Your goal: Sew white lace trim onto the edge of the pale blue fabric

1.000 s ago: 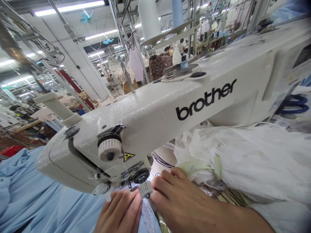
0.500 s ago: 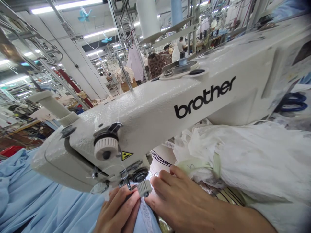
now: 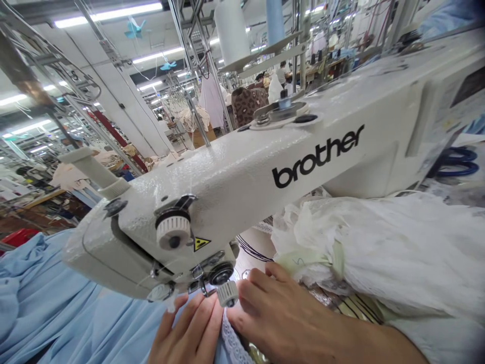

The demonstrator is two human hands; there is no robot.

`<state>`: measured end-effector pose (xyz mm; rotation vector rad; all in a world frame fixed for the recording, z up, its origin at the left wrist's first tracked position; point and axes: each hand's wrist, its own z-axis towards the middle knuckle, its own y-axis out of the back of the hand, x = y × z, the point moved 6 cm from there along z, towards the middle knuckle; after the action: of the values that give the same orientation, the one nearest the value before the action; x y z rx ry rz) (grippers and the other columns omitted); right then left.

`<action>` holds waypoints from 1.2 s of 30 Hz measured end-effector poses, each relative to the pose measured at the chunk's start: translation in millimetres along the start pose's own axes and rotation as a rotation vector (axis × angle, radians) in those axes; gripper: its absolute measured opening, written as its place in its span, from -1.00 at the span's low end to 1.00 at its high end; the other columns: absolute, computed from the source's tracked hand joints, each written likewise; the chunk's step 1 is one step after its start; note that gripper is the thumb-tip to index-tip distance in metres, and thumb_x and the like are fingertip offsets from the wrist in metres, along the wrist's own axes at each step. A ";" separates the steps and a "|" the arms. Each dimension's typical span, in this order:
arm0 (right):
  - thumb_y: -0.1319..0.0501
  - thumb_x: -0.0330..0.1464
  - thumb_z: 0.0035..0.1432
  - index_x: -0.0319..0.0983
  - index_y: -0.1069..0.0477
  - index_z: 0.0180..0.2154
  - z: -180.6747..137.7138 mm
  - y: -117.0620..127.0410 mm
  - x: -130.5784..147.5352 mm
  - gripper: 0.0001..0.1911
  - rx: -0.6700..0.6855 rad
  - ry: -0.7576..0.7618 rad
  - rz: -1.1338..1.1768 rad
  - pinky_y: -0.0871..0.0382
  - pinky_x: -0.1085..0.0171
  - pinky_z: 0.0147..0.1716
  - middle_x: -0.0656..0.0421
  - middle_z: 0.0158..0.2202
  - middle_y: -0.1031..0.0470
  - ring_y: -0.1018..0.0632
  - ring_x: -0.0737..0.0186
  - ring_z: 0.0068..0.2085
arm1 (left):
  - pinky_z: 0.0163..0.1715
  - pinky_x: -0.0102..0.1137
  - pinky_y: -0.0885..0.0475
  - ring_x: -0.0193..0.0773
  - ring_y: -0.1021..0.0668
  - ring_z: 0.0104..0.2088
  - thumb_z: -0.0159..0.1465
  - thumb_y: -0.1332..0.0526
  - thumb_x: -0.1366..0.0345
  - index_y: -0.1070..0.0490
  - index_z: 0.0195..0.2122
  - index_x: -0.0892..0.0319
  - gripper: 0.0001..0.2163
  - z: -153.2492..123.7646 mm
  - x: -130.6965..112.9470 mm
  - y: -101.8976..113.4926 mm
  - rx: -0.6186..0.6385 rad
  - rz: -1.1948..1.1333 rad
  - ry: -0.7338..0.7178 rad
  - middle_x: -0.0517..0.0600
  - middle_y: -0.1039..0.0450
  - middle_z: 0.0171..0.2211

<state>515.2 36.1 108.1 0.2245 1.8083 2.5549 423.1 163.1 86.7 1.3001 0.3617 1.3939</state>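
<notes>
Currently touching light blue cloth [image 3: 94, 313] with the left hand [image 3: 193, 328], turned palm down and open, with nearly straight fingers laid flat rather than closed around anything. Just across a strip of white lace edging [image 3: 233, 344], curling over in the right hand [image 3: 275, 308], with the knuckles upward. Cannot tell how far closed on that side, nor whether gripping or only pressing, with the fingertips mostly hidden from above. Lying between the two hands at the lower edge of the view, the lace beside a narrow piece of the cloth; to the left, spread in loose folds past the head of a white sewing machine [image 3: 227, 187] lettered "brother". Directly above the hands, close to a white ribbed knob [image 3: 228, 294] and metal fittings [image 3: 200, 283] under that head. To the right, near the right forearm, piled up as a bundle of white fabric [image 3: 390, 242] with a pale green strip [image 3: 338, 260] around it. Behind the bundle, near the machine's base, blue loop handles [image 3: 458, 162]. Above the machine, upright on a stand, a white thread cone [image 3: 232, 33] beside a blue one [image 3: 275, 20].
</notes>
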 end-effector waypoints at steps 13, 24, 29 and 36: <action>-0.10 -0.48 0.25 -0.21 -0.38 -0.15 4.4 -3.4 -4.4 -0.84 0.084 -0.027 0.097 -0.29 0.05 -0.11 0.08 -0.16 -0.41 -0.36 0.08 -0.18 | -0.09 -0.39 -0.37 -0.32 -0.56 -0.05 0.38 -0.01 0.34 -0.37 0.04 0.19 -0.73 2.2 6.1 -0.1 -0.008 -0.066 0.129 -0.03 -0.55 -0.05; -0.04 -0.50 0.35 -0.22 -0.33 -0.13 0.9 -0.3 -0.9 -0.86 0.121 0.108 0.187 -0.20 0.15 -0.07 0.13 -0.19 -0.40 -0.35 0.20 -0.19 | -0.02 -0.59 -0.45 -0.43 -0.58 -0.10 0.36 -0.11 0.32 -0.38 -0.05 0.10 -0.83 -0.6 16.9 -3.8 -0.063 -0.359 0.368 -0.06 -0.55 -0.14; 0.00 -0.44 0.40 -0.21 -0.33 -0.11 -1.2 -0.9 3.4 -0.84 0.068 0.138 0.208 -0.15 0.15 -0.10 0.17 -0.20 -0.40 -0.35 0.24 -0.21 | -0.01 -0.57 -0.45 -0.41 -0.58 -0.09 0.35 -0.13 0.34 -0.40 -0.07 0.12 -0.84 5.7 17.3 -3.4 -0.075 -0.405 0.407 -0.04 -0.53 -0.13; -0.12 -0.10 0.34 -0.21 -0.36 -0.24 -13.6 2.0 21.4 -0.70 0.077 0.132 0.272 -0.14 0.15 -0.11 0.21 -0.22 -0.36 -0.34 0.24 -0.20 | -0.03 -0.35 -0.53 -0.23 -0.57 -0.03 0.36 -0.08 0.30 -0.41 -0.01 0.13 -0.76 -4.5 11.8 22.7 -0.058 -0.311 0.374 0.02 -0.51 -0.02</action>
<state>492.6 24.5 108.0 0.3318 2.0563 2.7388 411.0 167.9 109.2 0.8866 0.7386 1.3635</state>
